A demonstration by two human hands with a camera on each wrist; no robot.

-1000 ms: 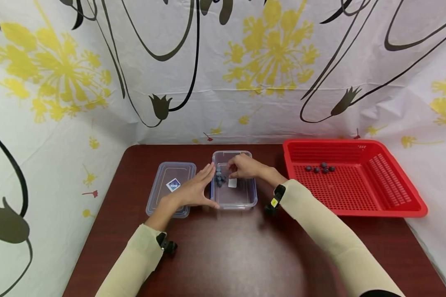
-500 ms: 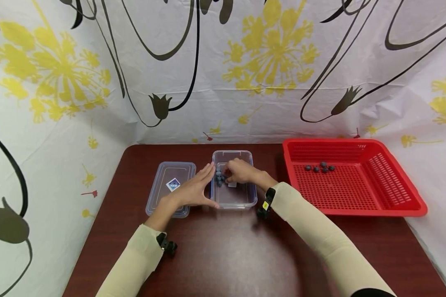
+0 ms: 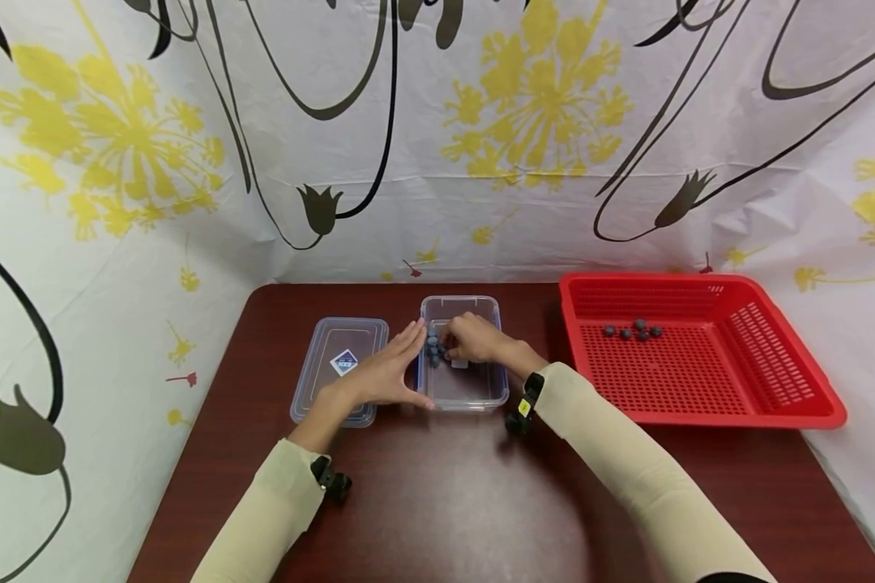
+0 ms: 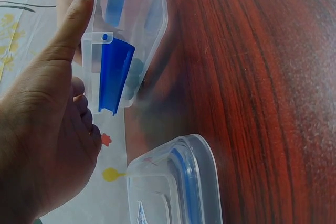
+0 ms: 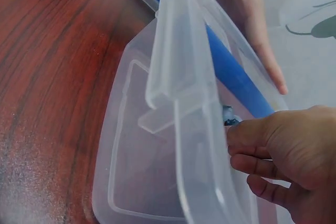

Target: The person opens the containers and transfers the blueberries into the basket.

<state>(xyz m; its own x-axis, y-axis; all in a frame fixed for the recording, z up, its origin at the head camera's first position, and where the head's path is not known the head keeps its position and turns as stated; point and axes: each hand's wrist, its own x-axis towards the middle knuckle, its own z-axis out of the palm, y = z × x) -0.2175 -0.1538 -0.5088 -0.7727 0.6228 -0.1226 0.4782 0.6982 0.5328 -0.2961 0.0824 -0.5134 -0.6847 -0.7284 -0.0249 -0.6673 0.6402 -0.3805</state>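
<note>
A clear plastic food container (image 3: 468, 404) with blue side clips stands at the back middle of the table. Blueberries (image 3: 433, 343) are clustered along its left inner side. My left hand (image 3: 388, 377) spans the container's left side, fingers straight at the rim and thumb near the front left corner. Reaching inside, my right hand (image 3: 475, 337) has its fingers curled, the tips down at the berries. The right wrist view shows a blueberry (image 5: 230, 121) at the thumb and forefinger tips; the hand partly hides it.
Left of the container lies its clear lid (image 3: 317, 385) with a blue and white label, partly under my left forearm. A red perforated basket (image 3: 700, 416) stands at the right with several blueberries (image 3: 642, 334) in it. A patterned sheet (image 3: 423, 219) hangs behind the table.
My right hand has moved down and slightly left inside the container, bringing its fingertips to the blueberries. My left hand holds its place at the rim. The head view has shifted slightly.
</note>
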